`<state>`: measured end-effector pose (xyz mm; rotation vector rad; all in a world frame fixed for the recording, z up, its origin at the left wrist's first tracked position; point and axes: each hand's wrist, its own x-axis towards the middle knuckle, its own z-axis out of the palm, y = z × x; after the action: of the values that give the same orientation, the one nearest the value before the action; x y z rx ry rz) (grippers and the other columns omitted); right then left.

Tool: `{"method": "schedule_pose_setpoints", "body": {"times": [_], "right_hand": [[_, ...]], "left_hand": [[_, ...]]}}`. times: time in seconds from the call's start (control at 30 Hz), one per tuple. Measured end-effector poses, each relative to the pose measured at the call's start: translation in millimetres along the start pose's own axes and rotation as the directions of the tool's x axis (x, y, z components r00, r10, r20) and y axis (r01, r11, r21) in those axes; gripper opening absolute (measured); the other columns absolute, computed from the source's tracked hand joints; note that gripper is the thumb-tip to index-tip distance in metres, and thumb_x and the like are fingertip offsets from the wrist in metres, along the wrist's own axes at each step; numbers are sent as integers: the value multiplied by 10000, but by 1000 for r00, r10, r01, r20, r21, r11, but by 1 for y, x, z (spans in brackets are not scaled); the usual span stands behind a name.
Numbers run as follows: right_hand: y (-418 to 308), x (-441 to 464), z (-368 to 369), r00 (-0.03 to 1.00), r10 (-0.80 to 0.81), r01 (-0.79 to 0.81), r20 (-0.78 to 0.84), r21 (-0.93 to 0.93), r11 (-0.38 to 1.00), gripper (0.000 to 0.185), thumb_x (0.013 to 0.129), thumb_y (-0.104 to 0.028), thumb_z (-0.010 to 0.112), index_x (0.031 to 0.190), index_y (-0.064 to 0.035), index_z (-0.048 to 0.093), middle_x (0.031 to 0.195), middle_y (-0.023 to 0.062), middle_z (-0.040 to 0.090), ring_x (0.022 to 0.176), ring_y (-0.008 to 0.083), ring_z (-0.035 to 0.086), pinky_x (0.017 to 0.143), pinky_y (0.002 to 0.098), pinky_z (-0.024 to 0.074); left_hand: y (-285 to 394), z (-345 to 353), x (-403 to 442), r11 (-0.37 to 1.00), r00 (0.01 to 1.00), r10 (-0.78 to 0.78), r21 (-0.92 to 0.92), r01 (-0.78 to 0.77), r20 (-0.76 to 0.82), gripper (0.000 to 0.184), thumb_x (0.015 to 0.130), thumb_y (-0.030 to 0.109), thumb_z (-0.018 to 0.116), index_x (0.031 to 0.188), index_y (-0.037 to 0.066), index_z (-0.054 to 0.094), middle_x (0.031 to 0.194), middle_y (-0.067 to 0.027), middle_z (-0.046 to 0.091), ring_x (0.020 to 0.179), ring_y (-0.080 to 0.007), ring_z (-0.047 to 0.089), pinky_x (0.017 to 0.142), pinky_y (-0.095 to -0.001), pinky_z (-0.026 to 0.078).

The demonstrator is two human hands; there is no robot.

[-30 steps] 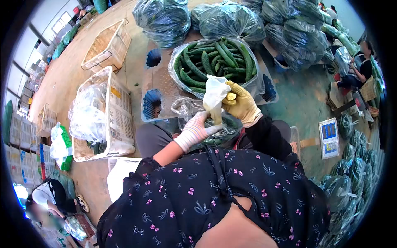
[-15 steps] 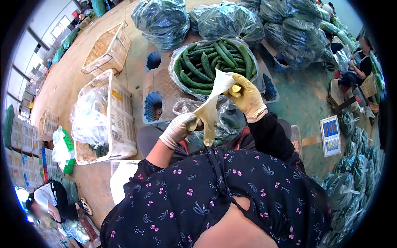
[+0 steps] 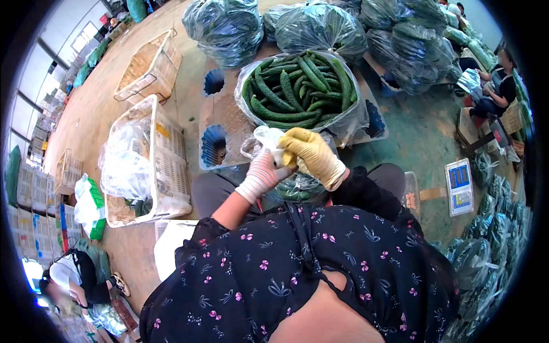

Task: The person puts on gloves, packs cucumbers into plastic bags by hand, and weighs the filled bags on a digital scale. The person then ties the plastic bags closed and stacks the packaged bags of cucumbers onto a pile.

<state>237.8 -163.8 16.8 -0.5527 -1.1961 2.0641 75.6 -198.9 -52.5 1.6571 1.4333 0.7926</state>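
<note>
Head view: my left hand (image 3: 264, 176) and right hand (image 3: 315, 157) meet centrally, the fingers of both drawn closed on a limp white piece (image 3: 269, 136), probably a glove, though the overlapping grip hides its outline. Gripping from two sides likely prevents the slack material from sagging. The piece sits between the hands, on the near side of an open bag (image 3: 350, 123) of cucumbers (image 3: 297, 88). The bag stands mouth-up on a pallet (image 3: 229, 108), presumably so its load is contained yet reachable.
</note>
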Motion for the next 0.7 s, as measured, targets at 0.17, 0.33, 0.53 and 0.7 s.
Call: {"method": "schedule_pose_setpoints", "body": {"times": [0.17,0.33,0.53,0.7], "right_hand": [[-25,-1,-4,987,-158,157,6,-145,977,223,913,-182,538,998,11,613,767,49,628,663,107,578,632,230,472],[-32,-2,-53,940,-280,240,-196,-204,949,210,911,-180,545,983,-3,631,780,61,644,704,102,596,658,230,484],[8,-14,-47,969,-191,91,-157,-490,867,192,816,-124,652,969,-10,647,846,35,647,830,109,595,742,255,478],[8,-21,-32,840,-494,371,224,-901,223,241,671,-170,720,876,-63,655,862,111,622,810,301,584,745,374,457]], "left_hand": [[0,11,-2,298,943,-331,-952,77,-27,351,887,196,546,1199,49,480,1103,-123,589,1033,-253,577,899,-393,466],[-7,-16,-6,9,970,-182,-986,165,161,358,904,207,477,1178,-22,494,1179,-203,555,1093,-330,540,974,-461,412],[-1,-16,-6,-80,905,-382,-982,170,187,342,952,240,396,1184,-5,459,1148,-189,562,1061,-338,556,939,-504,433],[-5,-14,-3,-76,860,-477,-983,166,182,355,967,250,358,1204,-4,430,1174,-188,541,1090,-343,539,947,-519,421]]}}
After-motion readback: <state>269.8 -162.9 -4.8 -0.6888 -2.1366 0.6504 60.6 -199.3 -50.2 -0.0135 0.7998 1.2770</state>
